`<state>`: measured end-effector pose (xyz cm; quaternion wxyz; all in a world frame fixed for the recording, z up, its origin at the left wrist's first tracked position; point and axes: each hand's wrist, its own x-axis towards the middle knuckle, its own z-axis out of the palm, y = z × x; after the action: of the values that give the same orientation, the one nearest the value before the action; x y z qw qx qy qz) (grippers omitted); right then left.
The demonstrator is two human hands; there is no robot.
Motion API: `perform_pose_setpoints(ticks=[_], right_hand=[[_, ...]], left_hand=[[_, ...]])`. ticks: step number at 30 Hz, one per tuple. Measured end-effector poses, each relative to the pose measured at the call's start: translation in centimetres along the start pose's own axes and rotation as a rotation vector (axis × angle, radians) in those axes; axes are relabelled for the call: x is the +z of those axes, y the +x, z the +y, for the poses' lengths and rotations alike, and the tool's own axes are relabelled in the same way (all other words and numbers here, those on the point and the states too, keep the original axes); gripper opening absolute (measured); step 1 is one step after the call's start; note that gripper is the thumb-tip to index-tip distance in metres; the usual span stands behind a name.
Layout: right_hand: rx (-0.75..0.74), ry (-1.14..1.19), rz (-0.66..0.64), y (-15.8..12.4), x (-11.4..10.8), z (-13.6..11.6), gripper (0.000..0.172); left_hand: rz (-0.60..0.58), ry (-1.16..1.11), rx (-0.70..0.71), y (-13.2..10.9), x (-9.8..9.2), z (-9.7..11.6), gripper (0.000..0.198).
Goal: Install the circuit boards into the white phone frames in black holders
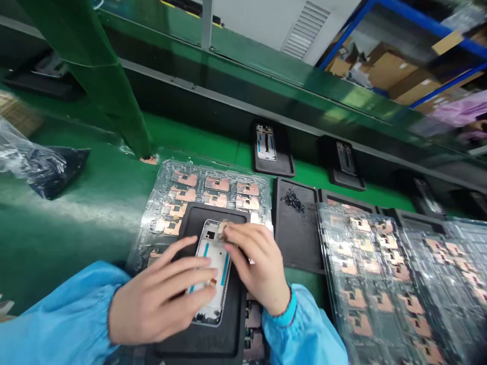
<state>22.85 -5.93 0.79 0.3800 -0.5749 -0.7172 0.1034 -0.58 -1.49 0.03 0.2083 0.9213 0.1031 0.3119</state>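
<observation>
A silver phone frame (215, 299) with blue strips lies in a black foam tray (182, 350) in front of me. My right hand (261, 258) pinches a small circuit board (223, 230) over the frame's upper end. The board is blurred and partly covered by the fingers. My left hand (163, 294) reaches across the frame's left side with its fingers stretched out and apart. By its fingertips shows a small copper-coloured spot that I cannot make out. Beneath the black tray is a clear plastic tray (162, 182) holding several copper-coloured boards (216, 184).
To the right, a black tray (300, 238) holds small black pieces (292, 201); more clear trays of boards (355, 299) stand beyond. Phone frames (266, 142) in black trays line the green belt behind. A green post (114, 96) and plastic bag (34, 157) are at left.
</observation>
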Motion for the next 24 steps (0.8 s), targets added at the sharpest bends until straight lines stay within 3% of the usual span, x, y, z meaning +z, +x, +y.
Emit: perform_pose_setpoints(ticks=[3,9,24], right_hand=[[-0.135,-0.248,-0.132,0.0,1.0,-0.6,0.029],[-0.141,-0.359,-0.267,-0.2,1.4,-0.3,0.029],[-0.110,-0.370,-0.302,0.0,1.7,-0.7,0.030]], left_hand=[[0.029,0.034,0.055,-1.2,0.1,0.3,0.027],[0.031,0.037,0.011,-1.9,1.0,-0.3,0.031],[0.071,-0.002,-0.016,-1.7,1.2,-0.1,0.027]])
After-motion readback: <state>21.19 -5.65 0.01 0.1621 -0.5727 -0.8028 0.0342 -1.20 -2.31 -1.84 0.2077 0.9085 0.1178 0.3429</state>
